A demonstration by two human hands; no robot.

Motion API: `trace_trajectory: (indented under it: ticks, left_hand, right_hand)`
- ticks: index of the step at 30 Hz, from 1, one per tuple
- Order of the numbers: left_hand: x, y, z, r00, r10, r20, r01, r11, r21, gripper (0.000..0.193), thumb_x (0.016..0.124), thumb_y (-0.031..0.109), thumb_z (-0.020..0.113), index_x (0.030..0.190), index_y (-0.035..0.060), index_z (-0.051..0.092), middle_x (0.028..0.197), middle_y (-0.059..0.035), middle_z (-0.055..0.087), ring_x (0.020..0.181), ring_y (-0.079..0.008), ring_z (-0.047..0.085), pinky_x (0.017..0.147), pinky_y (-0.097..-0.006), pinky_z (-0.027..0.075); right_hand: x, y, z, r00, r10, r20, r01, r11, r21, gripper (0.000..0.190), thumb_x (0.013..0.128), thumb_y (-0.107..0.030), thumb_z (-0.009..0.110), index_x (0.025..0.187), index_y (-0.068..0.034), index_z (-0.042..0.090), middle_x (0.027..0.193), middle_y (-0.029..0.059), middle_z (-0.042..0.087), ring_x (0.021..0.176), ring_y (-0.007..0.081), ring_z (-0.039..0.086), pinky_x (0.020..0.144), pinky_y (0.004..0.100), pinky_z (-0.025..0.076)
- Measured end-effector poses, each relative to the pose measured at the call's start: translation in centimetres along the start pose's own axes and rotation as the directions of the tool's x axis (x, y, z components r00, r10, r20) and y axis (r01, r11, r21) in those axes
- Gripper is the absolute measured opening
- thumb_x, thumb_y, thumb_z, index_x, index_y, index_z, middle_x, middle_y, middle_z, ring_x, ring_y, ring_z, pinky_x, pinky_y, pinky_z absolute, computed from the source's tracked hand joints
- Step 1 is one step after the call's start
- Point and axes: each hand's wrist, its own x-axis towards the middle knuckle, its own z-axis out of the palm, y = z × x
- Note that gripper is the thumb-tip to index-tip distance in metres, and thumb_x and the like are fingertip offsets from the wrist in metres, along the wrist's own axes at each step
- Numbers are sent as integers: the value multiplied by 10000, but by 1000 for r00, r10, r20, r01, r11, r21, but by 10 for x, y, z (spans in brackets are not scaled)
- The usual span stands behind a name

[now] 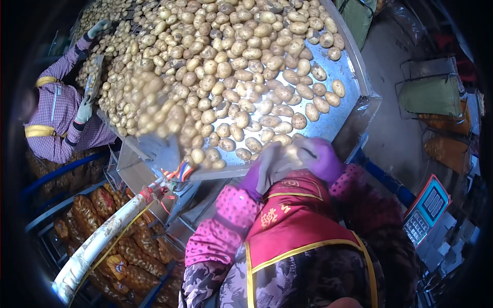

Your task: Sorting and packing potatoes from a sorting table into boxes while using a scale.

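Note:
Many potatoes point(246, 73) lie over a metal sorting table point(346, 100), thickest towards the far left. At the near edge, my left hand point(271, 167), in a purple and grey glove, is beside my right hand point(317, 156), gloved alike. A pale, blurred potato point(291, 153) shows between the two hands; which hand bears it cannot be told. Several potatoes lie just beyond my fingers. The palms and most fingertips are hidden or blurred by glare. A red apron point(300, 223) is right below the hands.
A co-worker point(57, 111) in gloves holds a scoop-like thing point(93, 77) at the left. A grey glove point(160, 150) is at the table's corner, near a white pole point(104, 238). Filled net sacks point(134, 246) lie lower left; a digital scale display point(427, 210) stands right.

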Motion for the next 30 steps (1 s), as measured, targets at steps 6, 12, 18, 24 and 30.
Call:
trace_trajectory:
  ticks: [6,12,18,24,30]
  left_hand:
    - [25,-8,-40,997,-18,71,31,982,-189,455,1049,356,464,1289,-24,533,1132,-162,660,946,-268,642,865,-390,538]
    - [12,10,-45,992,47,-114,-78,955,-288,520,1069,423,365,1281,-16,545,1157,-183,656,968,-308,643,897,-452,532]
    - [23,1,-68,999,11,-31,-16,987,-159,510,1058,400,412,1326,-22,517,1159,-151,652,823,-212,621,764,-355,520]
    - [18,18,-61,977,39,208,-17,994,-106,619,1038,406,471,1432,-68,412,1289,-180,575,1073,-264,626,968,-352,489]
    - [11,18,-79,982,101,157,-95,994,-47,565,1044,405,456,1385,-45,481,1352,-164,529,1256,-265,534,1105,-380,395]
  right_hand:
    - [93,-3,1,880,-475,19,383,683,-622,390,815,-213,728,1173,-71,669,1029,150,657,958,337,630,917,464,473]
    - [69,20,28,943,-264,202,332,796,-506,402,845,-281,674,1189,-87,605,891,79,670,870,306,650,814,475,483]
    - [107,12,36,949,34,314,157,814,-560,428,867,-305,668,1227,-87,593,913,132,688,828,339,681,704,457,535]
    - [85,-37,26,867,129,480,-80,989,-121,410,873,-342,678,1175,-65,653,909,172,703,819,346,689,728,440,555]
    - [91,-9,72,848,11,530,384,677,-628,429,858,-326,653,1226,-112,609,1045,114,677,980,327,625,856,486,459]
